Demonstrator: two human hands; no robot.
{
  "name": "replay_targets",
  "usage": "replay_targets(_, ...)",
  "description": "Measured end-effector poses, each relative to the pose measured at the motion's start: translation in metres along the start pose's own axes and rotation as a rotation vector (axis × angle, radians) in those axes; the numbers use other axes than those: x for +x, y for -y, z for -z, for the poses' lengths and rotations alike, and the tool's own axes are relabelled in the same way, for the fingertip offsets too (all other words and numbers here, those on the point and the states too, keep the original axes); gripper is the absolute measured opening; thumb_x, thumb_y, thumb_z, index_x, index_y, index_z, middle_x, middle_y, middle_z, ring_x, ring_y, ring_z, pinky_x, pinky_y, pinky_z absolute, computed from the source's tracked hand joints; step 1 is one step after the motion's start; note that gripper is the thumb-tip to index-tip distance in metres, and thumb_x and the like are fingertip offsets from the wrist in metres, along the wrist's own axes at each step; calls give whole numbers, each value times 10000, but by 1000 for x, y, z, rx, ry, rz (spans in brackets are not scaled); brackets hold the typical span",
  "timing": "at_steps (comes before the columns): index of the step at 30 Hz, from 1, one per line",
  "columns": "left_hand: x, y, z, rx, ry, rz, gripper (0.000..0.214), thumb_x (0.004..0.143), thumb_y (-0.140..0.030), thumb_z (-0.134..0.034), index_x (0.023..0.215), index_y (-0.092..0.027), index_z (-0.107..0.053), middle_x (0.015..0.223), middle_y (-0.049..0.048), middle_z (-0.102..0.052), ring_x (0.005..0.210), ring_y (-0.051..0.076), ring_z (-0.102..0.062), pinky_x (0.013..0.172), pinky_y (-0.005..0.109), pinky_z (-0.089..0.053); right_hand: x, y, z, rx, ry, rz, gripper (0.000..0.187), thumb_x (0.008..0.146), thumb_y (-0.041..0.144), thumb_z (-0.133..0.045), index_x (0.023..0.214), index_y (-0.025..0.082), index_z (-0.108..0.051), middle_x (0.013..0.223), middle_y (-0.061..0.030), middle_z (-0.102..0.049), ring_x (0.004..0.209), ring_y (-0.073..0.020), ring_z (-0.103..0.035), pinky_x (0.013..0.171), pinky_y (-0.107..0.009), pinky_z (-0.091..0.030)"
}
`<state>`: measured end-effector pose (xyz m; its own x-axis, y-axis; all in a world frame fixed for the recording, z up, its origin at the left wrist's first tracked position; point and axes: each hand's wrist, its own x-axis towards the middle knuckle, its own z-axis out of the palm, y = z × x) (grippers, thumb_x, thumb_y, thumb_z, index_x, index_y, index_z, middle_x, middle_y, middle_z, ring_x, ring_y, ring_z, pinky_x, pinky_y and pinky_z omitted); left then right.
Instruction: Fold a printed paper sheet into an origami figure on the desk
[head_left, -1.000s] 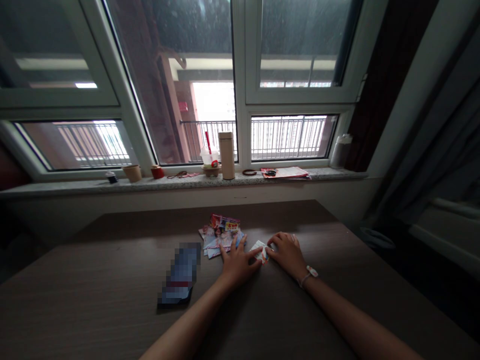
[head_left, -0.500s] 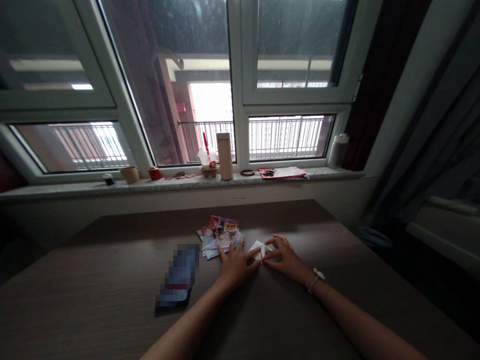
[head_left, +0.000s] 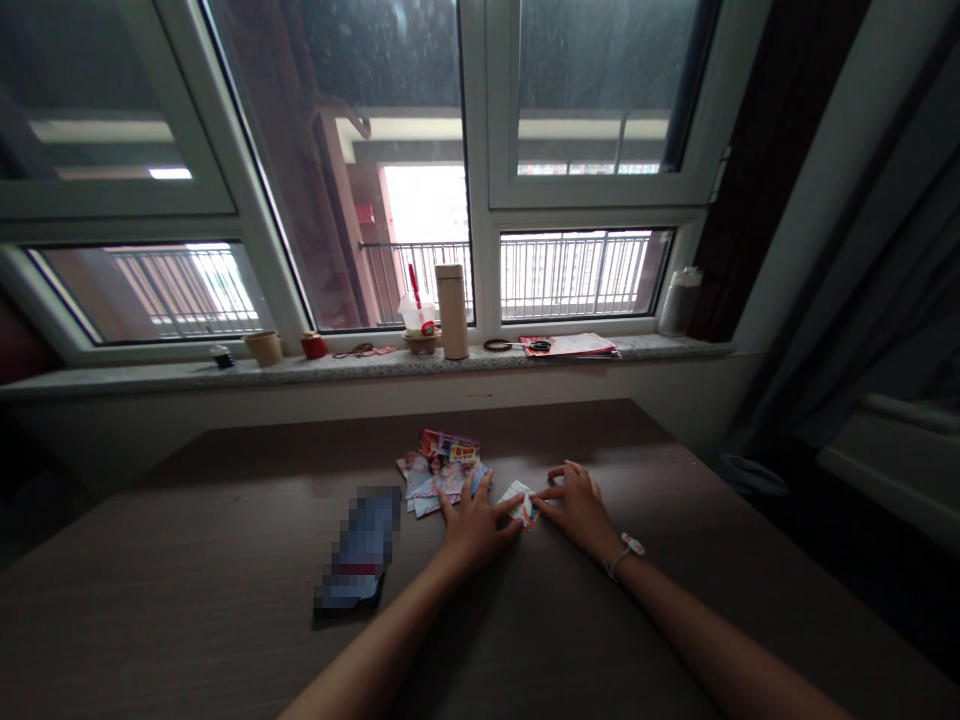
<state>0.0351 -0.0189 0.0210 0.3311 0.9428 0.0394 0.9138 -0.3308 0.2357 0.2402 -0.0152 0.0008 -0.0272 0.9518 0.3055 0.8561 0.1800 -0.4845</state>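
Note:
A small folded piece of printed paper (head_left: 517, 498) lies on the dark wooden table (head_left: 225, 600), between my two hands. My left hand (head_left: 471, 525) lies flat with fingers spread, its fingertips pressing the paper's left edge. My right hand (head_left: 576, 505) has its fingers curled over the paper's right edge, pressing it down. Just behind my left hand sits a loose pile of colourful printed sheets (head_left: 441, 465). A bracelet is on my right wrist.
A dark flat object (head_left: 361, 548), blurred out, lies on the table to the left. The windowsill (head_left: 150, 372) behind holds a tall beige flask (head_left: 452, 311), a drink cup with a red straw (head_left: 417, 315), small cups, scissors and papers (head_left: 570, 345).
My right hand's fingers have shifted slightly along the folded paper's edge. The left hand has stayed in place.

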Motion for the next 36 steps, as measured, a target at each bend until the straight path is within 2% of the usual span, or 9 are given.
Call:
replay_targets(8,1,-1,-1,13,12,24,456,900,-613,-502,1354,-563,-507,1630,-19,-291,1498,434,-141,1084,792,1,1,6,2,-63,-29,-53,213,892,464,-610,949,376,-795,1233,-77,-583,1359,-342,-347,1148,-595,-197)
replay_targets(13,0,1,-4,7,-30,-5,434,904,-610,-507,1336,-579,-518,1616,-11,-320,1492,433,-170,1077,801,-6,1,4,3,-23,-10,-46,201,884,452,-617,968,392,-789,1209,-72,-582,1272,-309,-428,1107,-528,-289)
replay_targets(16,0,3,-6,4,-69,-18,438,898,-611,-523,1335,-573,-525,1608,-1,-336,1491,421,-188,1080,799,-23,2,1,2,-11,12,-24,196,880,440,-624,991,405,-781,1208,-60,-581,1244,-287,-453,1100,-495,-303)
replay_targets(19,1,4,-8,-4,-85,-3,511,881,-623,-544,1383,-547,-486,1605,23,-343,1488,409,-208,1086,795,-37,1,-2,2,-11,26,7,214,881,447,-623,1030,398,-769,1234,-54,-578,1255,-279,-455,1122,-494,-283)
replay_targets(23,1,4,-9,-5,-103,32,607,864,-635,-557,1430,-428,-490,1601,89,-345,1493,375,-217,1125,755,-20,-2,-2,3,5,14,59,267,894,417,-614,1116,343,-742,1258,-69,-585,1249,-266,-478,1150,-501,-261)
replay_targets(26,0,4,-10,-12,-114,32,594,868,-629,-554,1410,-387,-528,1597,99,-350,1491,373,-224,1138,739,-22,-6,1,5,26,14,154,246,916,376,-594,1115,347,-736,1247,-53,-609,1252,-253,-482,1173,-518,-224)
replay_targets(29,0,4,-10,-21,-122,24,575,866,-617,-569,1386,-373,-556,1589,102,-363,1482,385,-236,1133,746,-36,-9,4,5,25,68,242,222,932,349,-576,1079,354,-741,1202,-24,-655,1287,-263,-457,1189,-578,-142)
replay_targets(32,1,5,-10,-35,-117,18,559,856,-602,-601,1351,-343,-590,1585,118,-367,1480,382,-240,1133,745,-47,-10,6,5,11,105,265,227,947,345,-555,1089,348,-731,1177,-10,-683,1300,-281,-446,1179,-639,-84)
replay_targets(36,1,5,-8,-70,-111,-7,515,847,-537,-652,1318,-331,-617,1581,126,-371,1479,376,-246,1130,750,-52,-10,7,5,-3,97,269,236,965,366,-522,1101,331,-713,1197,-11,-687,1311,-293,-437,1167,-672,-74)
